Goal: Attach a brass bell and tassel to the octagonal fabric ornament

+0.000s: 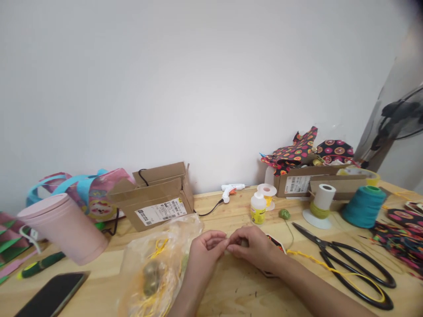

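Observation:
Near the table's middle, my left hand (209, 246) and my right hand (254, 247) meet fingertip to fingertip, both pinched closed. Whatever lies between the fingertips is too small to make out. Partly hidden behind my right wrist is a dark patterned piece with a pale edge (276, 243). A yellow cord (309, 259) runs from beside that wrist across the black-handled scissors (343, 259). Left of my left forearm, a clear plastic bag (132, 264) holds yellow strands and a round brassy object (152, 277).
Behind my hands stand a glue bottle (258, 208), a ribbon spool (267, 190) and a white glue gun (231, 190). A teal thread cone (363, 207) and an olive thread spool (320, 207) are right. Leftward are a cardboard box (158, 198), a pink tumbler (66, 229) and a phone (53, 294).

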Motion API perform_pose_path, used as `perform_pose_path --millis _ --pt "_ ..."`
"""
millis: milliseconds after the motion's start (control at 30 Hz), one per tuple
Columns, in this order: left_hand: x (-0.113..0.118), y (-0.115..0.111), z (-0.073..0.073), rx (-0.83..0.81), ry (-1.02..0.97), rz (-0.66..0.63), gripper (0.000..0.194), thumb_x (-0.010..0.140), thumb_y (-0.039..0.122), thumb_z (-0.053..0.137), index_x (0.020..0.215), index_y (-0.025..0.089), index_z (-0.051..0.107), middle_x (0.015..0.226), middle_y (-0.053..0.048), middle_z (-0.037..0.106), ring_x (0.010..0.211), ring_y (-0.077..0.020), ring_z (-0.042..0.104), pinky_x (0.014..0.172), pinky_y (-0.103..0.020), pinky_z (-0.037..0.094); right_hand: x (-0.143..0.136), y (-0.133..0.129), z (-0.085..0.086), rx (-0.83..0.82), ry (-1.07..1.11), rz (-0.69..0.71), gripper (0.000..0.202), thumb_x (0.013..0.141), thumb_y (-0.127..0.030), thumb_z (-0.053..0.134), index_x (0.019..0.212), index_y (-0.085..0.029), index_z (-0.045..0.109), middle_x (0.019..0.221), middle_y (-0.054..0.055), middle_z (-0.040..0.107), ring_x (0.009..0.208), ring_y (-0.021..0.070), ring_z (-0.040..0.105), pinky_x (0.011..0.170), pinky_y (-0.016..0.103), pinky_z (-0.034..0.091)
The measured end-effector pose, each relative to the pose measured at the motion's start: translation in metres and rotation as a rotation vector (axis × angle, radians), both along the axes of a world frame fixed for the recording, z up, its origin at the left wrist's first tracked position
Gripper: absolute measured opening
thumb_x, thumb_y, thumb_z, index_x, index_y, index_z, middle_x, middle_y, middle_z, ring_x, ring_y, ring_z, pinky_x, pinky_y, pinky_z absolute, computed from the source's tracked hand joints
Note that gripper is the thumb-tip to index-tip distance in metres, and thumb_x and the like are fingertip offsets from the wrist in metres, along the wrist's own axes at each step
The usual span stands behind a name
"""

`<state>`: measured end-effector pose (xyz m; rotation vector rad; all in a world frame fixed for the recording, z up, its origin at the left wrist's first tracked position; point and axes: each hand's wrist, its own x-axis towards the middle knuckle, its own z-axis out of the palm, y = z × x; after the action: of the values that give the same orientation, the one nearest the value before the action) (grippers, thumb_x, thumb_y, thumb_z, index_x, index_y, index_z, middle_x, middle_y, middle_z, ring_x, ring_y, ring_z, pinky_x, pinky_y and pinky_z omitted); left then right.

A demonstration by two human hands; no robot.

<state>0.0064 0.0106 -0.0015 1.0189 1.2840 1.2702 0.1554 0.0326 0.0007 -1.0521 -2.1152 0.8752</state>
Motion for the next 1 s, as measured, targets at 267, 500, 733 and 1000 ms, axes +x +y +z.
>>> perform_pose_path --millis 267,500,733,1000 --pt "0.000 0.001 0.002 0.049 0.039 0.040 0.019 0.047 0.021 0.073 0.062 0.014 0.064 0.057 -0.002 0.065 0.055 -0.0130 0.058 0.049 -0.020 0.042 0.000 0.005 -0.011 -0.121 0.136 0.026 0.014 0.070 -0.023 0.053 0.071 -0.016 0.064 0.057 0.000 0.060 0.051 0.0103 0.049 0.047 0.019 0.036" --pt "-0.002 0.001 0.000 0.019 0.011 0.028 0.020 0.049 0.021 0.073 0.064 0.014 0.063 0.057 -0.001 0.065 0.052 -0.0110 0.056 0.047 -0.018 0.041 0.001 0.006 -0.013 -0.188 0.168 0.053 0.016 0.071 -0.025 0.052 0.072 -0.016 0.065 0.055 0.000 0.059 0.049 0.0099 0.048 0.046 0.019 0.036" --pt "-0.003 -0.001 0.001 -0.003 -0.007 0.015 0.021 0.049 0.021 0.073 0.066 0.013 0.063 0.057 -0.001 0.065 0.053 -0.0102 0.056 0.047 -0.018 0.042 0.003 0.007 -0.007 -0.245 0.193 0.061 0.017 0.069 -0.027 0.055 0.072 -0.014 0.066 0.055 0.000 0.058 0.049 0.0092 0.045 0.045 0.019 0.034" --pt "-0.003 0.000 0.001 -0.014 -0.008 -0.018 0.023 0.051 0.024 0.073 0.069 0.013 0.062 0.058 -0.001 0.065 0.054 -0.0101 0.056 0.048 -0.017 0.043 0.001 0.008 -0.008 -0.207 0.208 0.037 0.017 0.070 -0.027 0.054 0.069 -0.014 0.065 0.054 -0.001 0.056 0.049 0.0088 0.044 0.046 0.018 0.034"
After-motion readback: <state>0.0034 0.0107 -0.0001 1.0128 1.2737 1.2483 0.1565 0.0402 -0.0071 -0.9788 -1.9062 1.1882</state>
